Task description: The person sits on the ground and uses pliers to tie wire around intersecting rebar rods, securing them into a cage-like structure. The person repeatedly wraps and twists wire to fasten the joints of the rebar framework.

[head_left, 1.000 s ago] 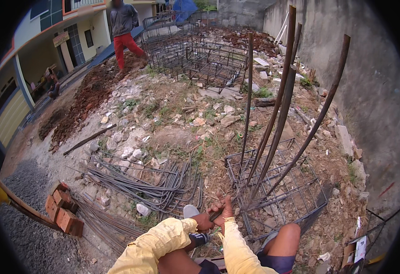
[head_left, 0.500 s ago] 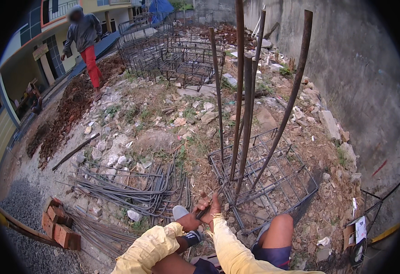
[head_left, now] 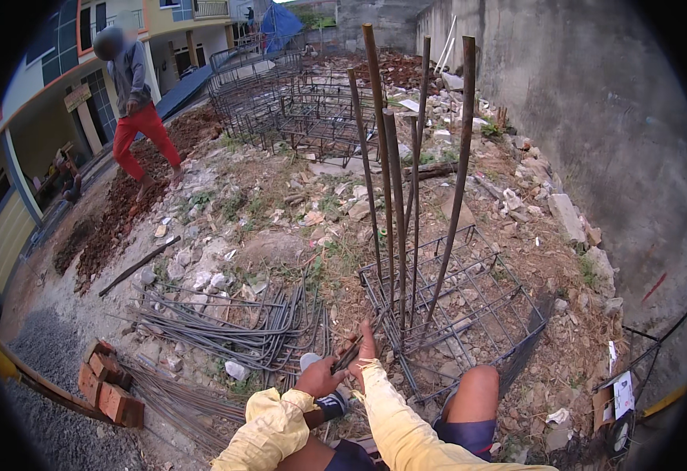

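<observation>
My left hand point(head_left: 320, 378) is closed around a slim dark hand tool point(head_left: 349, 352), whose exact kind I cannot make out. My right hand point(head_left: 367, 350) is closed at the same tool, its fingers partly hidden behind it. Both hands are close together in front of my knees, at the near left corner of a rebar cage point(head_left: 481, 326) lying on the ground. Several tall rusty steel bars point(head_left: 459, 180) stand up out of that cage's left side, leaning at different angles.
Bent steel rods point(head_left: 225, 326) lie in a pile to the left, with thin rods and broken red bricks point(head_left: 116, 396) nearer me. More rebar cages point(head_left: 304, 110) stand farther back. A concrete wall point(head_left: 579, 118) runs along the right. A person in red trousers point(head_left: 145, 133) is at the far left.
My left hand has shifted slightly up and left, and my right hand's fingers have turned in toward the tool. My view has tilted up a little. The person at the far left has stepped nearer, head lowered.
</observation>
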